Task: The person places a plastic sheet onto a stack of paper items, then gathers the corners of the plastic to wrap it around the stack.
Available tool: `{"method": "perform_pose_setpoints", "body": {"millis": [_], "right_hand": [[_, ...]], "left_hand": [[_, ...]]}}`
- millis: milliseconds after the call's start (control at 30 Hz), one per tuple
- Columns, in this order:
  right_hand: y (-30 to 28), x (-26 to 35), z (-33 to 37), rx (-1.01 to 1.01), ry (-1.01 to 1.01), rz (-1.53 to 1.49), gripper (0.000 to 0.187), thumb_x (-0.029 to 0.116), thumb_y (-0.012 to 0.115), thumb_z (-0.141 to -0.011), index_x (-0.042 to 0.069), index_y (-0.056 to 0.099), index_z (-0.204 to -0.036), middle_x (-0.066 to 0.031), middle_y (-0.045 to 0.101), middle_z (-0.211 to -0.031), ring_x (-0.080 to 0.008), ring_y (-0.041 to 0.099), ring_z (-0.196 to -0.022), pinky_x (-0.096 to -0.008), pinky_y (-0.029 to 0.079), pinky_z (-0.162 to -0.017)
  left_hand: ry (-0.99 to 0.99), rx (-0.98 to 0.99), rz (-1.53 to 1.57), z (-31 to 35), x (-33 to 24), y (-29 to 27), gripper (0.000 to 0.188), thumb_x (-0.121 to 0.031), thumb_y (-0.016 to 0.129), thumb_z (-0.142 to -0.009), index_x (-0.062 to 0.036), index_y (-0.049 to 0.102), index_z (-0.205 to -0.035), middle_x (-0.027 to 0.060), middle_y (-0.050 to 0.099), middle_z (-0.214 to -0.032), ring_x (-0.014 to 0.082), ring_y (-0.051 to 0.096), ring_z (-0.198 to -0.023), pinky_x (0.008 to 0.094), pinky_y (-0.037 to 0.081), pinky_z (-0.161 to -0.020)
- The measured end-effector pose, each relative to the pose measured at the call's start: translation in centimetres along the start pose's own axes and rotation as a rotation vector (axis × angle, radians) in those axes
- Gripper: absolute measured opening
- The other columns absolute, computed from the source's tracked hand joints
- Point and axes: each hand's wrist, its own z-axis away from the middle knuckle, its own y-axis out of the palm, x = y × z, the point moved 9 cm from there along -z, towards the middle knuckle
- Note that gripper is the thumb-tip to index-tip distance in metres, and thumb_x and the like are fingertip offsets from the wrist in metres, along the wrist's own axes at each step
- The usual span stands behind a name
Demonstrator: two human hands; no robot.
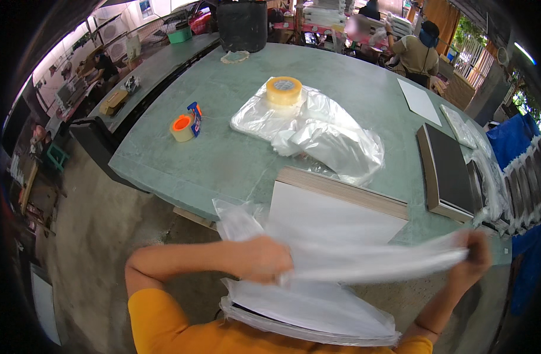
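Observation:
Between my two closed hands stretches a clear plastic bag (370, 259), blurred by motion. My left hand (261, 259) grips its left end, and my right hand (474, 256) pinches the far right end. Just beyond lies a stack of boards (335, 209) with a white top sheet, at the table's near edge. The bag crosses in front of that stack; whether they touch, I cannot tell. Against my body, below the bag, rests a plastic-wrapped flat bundle (311, 312) with a white face. Some loose film (238, 218) sticks up beyond my left wrist.
On the green table (223, 165), a big tape roll (284, 91) sits on a pile of clear bags (335, 141). A tape dispenser (186, 124) stands left. At right are a black-topped stack (450, 171), a white sheet (419, 101) and wrapped bundles (521, 189). Beyond, a co-worker (418, 53) faces away.

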Motion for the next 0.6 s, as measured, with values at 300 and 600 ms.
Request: {"method": "perform_pose_setpoints", "body": {"millis": [300,600], "right_hand": [[9.0,-1.4,4.3,0.234,-0.004,0.137,0.054,-0.014,0.042,-0.054,0.006,0.054,-0.102,-0.0075,0.053,-0.097,-0.0146,0.05,-0.075,-0.0241,0.04,-0.062],[7.6,-5.4,5.6,0.39,0.185,-0.14,0.047,-0.015,0.054,-0.056,0.005,0.063,-0.097,-0.0111,0.054,-0.099,-0.0202,0.053,-0.085,-0.0255,0.044,-0.069]], "left_hand": [[-0.498,-1.246,-0.288,8.0,8.3,-11.2,0.041,0.008,0.055,-0.065,-0.0049,0.054,-0.104,0.0116,0.052,-0.096,0.0207,0.05,-0.082,0.0307,0.044,-0.062],[-0.308,-0.928,-0.177,5.6,6.6,-7.9,0.057,0.013,0.049,-0.056,-0.012,0.059,-0.106,0.0097,0.055,-0.095,0.0209,0.053,-0.077,0.028,0.044,-0.064]]}}
